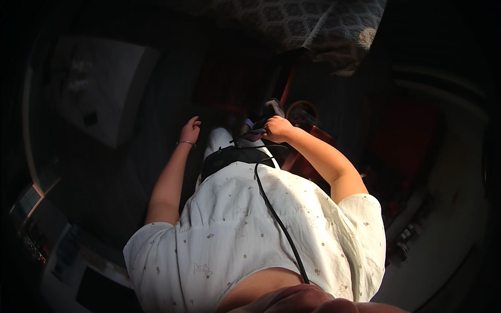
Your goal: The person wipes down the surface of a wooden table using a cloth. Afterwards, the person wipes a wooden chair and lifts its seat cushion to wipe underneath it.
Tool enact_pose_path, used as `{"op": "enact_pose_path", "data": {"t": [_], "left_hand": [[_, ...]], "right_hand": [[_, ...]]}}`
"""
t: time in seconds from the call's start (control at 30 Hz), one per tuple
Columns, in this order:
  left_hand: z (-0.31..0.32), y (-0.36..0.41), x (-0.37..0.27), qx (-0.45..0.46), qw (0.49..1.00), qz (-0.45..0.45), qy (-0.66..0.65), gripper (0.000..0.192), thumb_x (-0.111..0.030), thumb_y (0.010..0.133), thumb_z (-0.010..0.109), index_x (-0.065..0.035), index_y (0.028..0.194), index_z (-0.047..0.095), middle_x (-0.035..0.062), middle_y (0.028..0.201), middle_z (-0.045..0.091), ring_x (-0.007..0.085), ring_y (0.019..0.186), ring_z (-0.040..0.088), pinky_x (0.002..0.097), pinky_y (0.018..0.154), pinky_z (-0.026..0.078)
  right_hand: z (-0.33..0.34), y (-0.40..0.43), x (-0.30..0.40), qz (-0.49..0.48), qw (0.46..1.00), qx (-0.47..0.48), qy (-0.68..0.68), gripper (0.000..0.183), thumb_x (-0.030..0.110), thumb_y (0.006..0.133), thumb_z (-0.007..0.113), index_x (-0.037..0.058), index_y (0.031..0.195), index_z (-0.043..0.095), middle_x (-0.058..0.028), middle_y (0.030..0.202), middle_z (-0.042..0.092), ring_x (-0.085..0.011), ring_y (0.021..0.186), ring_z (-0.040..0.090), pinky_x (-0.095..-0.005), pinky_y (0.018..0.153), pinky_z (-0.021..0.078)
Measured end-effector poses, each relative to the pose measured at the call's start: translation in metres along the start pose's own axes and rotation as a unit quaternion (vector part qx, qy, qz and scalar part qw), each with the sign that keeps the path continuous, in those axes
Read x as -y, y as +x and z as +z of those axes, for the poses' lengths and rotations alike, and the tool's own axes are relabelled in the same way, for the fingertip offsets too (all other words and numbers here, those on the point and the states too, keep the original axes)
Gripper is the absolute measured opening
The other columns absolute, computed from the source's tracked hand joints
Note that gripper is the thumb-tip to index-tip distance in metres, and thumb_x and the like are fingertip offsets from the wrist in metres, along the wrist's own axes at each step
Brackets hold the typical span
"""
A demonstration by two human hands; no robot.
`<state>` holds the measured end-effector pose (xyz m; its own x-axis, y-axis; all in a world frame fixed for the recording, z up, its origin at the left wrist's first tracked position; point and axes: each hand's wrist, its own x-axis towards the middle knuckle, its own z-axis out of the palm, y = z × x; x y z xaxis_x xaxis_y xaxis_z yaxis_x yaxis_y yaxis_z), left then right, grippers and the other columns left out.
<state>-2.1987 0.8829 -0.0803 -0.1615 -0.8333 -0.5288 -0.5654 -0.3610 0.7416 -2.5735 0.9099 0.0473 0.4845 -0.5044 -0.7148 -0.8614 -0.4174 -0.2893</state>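
Observation:
My right hand (pixel 278 128) is closed around a dark, soft item (pixel 255 135), which looks like fabric. It hangs in front of my right thigh, and shadow hides its full shape. Just beyond the knuckles is a grey and black piece (pixel 274 106); I cannot tell whether it belongs to the same item. My left hand (pixel 190 130), with a bracelet (pixel 186 143) at the wrist, hangs out to the left. Its fingers are loosely bent and apart, and nothing shows in them.
A patterned cloth with a lace-like net (pixel 297 23) covers a raised surface ahead. To the right of my legs are a red object (pixel 301 164) and a round orange rim (pixel 303 103). A pale panel-like object (pixel 105 86) stands at left. A black cable (pixel 280 223) runs down my shirt.

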Motion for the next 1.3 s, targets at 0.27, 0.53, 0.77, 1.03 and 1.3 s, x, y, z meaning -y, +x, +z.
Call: {"op": "enact_pose_path", "data": {"t": [0.27,0.53,0.77,1.03,1.3], "left_hand": [[0.013,0.007,-0.085,0.109,0.992,0.041,0.055,0.046,-0.009,0.089,0.048,-0.0093,0.135,0.052,0.0088,0.120,0.066,0.0246,0.107,0.064,0.0342,0.093,0.050],[0.045,0.008,-0.158,0.170,0.976,0.121,0.059,0.046,-0.004,0.090,0.047,-0.0052,0.135,0.050,0.0128,0.123,0.064,0.0245,0.113,0.062,0.0336,0.098,0.048],[0.125,0.000,-0.262,0.177,0.816,0.455,0.308,0.051,-0.005,0.082,0.054,-0.0058,0.133,0.053,0.0131,0.139,0.050,0.0283,0.135,0.040,0.0422,0.113,0.033],[0.214,0.058,-0.338,0.284,0.424,0.589,0.627,0.040,-0.023,0.087,0.056,-0.0175,0.126,0.062,0.0001,0.134,0.057,0.0193,0.135,0.041,0.0512,0.120,0.009],[0.289,0.126,-0.371,0.356,0.236,0.475,0.770,0.030,-0.029,0.093,0.055,-0.0181,0.117,0.069,0.0038,0.119,0.068,0.0216,0.118,0.059,0.0509,0.113,0.025]], "right_hand": [[-0.051,-0.005,-0.100,0.204,0.910,-0.349,-0.090,0.053,0.038,0.085,0.060,0.0142,0.133,0.056,-0.0007,0.146,0.043,-0.0190,0.144,0.025,-0.0405,0.117,0.0219],[-0.054,-0.066,-0.124,0.216,0.314,-0.349,0.856,0.043,0.046,0.096,0.040,0.0117,0.109,0.062,-0.0060,0.106,0.068,-0.0258,0.098,0.065,-0.0446,0.087,0.0505],[0.005,-0.124,-0.108,0.010,0.196,-0.383,0.903,0.042,0.042,0.100,0.038,0.0091,0.109,0.062,-0.0074,0.106,0.068,-0.0248,0.099,0.065,-0.0420,0.091,0.0509],[0.044,-0.177,-0.027,0.113,0.126,-0.473,0.865,0.040,0.039,0.101,0.040,0.0075,0.116,0.059,-0.0069,0.109,0.066,-0.0220,0.104,0.063,-0.0400,0.095,0.0489],[0.153,-0.236,0.064,0.197,0.011,-0.538,0.819,0.038,0.042,0.098,0.048,0.0084,0.107,0.063,-0.0039,0.105,0.068,-0.0193,0.099,0.064,-0.0353,0.089,0.0502]]}}
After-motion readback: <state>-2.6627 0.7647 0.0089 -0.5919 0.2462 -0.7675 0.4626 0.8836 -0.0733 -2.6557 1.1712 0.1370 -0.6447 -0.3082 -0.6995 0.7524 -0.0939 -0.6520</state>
